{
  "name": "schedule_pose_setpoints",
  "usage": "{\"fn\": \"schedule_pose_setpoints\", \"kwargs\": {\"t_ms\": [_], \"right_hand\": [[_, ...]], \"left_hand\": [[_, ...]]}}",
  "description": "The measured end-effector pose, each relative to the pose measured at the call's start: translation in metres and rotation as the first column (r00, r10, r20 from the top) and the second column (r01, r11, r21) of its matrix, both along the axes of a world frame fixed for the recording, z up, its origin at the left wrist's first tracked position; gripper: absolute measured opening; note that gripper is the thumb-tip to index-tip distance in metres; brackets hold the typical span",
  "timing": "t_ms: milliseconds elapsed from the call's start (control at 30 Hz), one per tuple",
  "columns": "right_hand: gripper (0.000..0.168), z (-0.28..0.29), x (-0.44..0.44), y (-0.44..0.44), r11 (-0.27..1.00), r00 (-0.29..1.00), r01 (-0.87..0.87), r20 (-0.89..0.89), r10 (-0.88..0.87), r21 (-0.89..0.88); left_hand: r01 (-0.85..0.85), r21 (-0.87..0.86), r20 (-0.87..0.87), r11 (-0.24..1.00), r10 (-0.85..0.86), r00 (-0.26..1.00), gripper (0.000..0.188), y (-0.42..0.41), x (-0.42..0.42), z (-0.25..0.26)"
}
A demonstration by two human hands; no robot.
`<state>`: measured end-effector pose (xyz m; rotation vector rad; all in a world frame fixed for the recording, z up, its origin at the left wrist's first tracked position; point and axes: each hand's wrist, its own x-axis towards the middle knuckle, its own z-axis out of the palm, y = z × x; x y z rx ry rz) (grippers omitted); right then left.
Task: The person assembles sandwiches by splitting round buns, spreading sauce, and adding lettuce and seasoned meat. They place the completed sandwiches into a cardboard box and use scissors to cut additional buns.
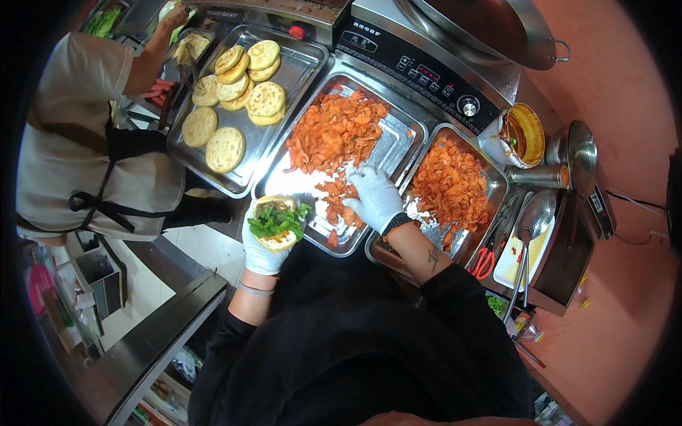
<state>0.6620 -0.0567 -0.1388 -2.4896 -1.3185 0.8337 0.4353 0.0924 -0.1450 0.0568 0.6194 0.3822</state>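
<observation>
My left hand [261, 247], in a pale glove, holds an opened flatbread [278, 242] with green lettuce leaves [274, 221] lying on it. My right hand [375, 196], also gloved, is over the middle steel tray [349, 250], its fingertips at a small heap of red-orange sauced meat pieces [340, 201]. Whether the fingers grip any pieces cannot be told. A larger heap of the same food [338, 130] lies farther back in that tray. Another steel tray [501, 183] to the right holds more of it.
Round flatbreads [225, 149] lie on a steel tray [184, 157] at the left. A co-worker [96, 154] stands beside it. An electric cooker [426, 69] with a large pan is behind. Right are a sauce bucket [519, 136], red-handled scissors [482, 262] and a skimmer [535, 215].
</observation>
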Motion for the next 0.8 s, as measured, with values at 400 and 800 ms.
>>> {"fn": "schedule_pose_setpoints", "kwargs": {"t_ms": [400, 800], "right_hand": [[0.063, -0.023, -0.061, -0.001, 0.945, 0.934, -0.317, 0.148, 0.326, -0.079], [0.009, -0.091, -0.011, 0.015, 0.841, 0.989, -0.059, -0.084, 0.124, 0.537]], "left_hand": [[-0.042, -0.057, 0.015, 0.997, 0.043, 0.999, 0.054, -0.002, -0.002, 0.011], [-0.051, -0.048, 0.032, 0.998, 0.053, 0.998, 0.041, 0.007, 0.033, -0.007]]}}
